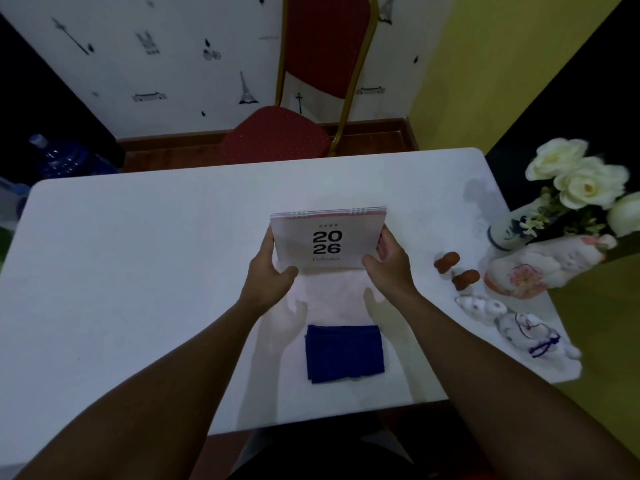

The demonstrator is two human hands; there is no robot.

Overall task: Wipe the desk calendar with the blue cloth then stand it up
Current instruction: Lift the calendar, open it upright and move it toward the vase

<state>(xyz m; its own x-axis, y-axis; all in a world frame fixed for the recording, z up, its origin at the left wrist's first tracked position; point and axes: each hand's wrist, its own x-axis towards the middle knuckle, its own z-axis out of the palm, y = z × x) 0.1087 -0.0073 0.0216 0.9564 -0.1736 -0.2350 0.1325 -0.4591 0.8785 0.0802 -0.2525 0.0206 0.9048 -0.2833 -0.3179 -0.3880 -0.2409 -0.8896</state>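
White plastic makes up the table [121, 271], which fills most of the view. Off its left edge, on the floor, stands a blue water bottle [59, 157], partly in shadow. A red chair [277, 136] with a gold frame sits behind the table's far edge, against a wall with small black drawings.

Near the middle of the table the left hand [268, 271] grips the left edge of the calendar [327, 239], thumb on the front near the bottom corner, the other fingers hidden behind it. The calendar is held upright with its front cover facing the camera. The cover is pale grey-white with "20" over "26" in bold black numerals, a small line of digits above and a faint script word below. Two sets of wire rings bind the top edge, and pink page edges show there. Its lower edge is at or just above the tabletop; I cannot tell if it touches. The right hand [388, 261] clasps the right edge in the same way, thumb in front.

Nearer the camera, below the calendar and between the forearms, a dark blue cloth [344, 353] lies folded flat.

To the right stand two small brown figures [457, 270], pale rabbit ornaments [526, 330] and a vase [509, 232] of white flowers [578, 178].
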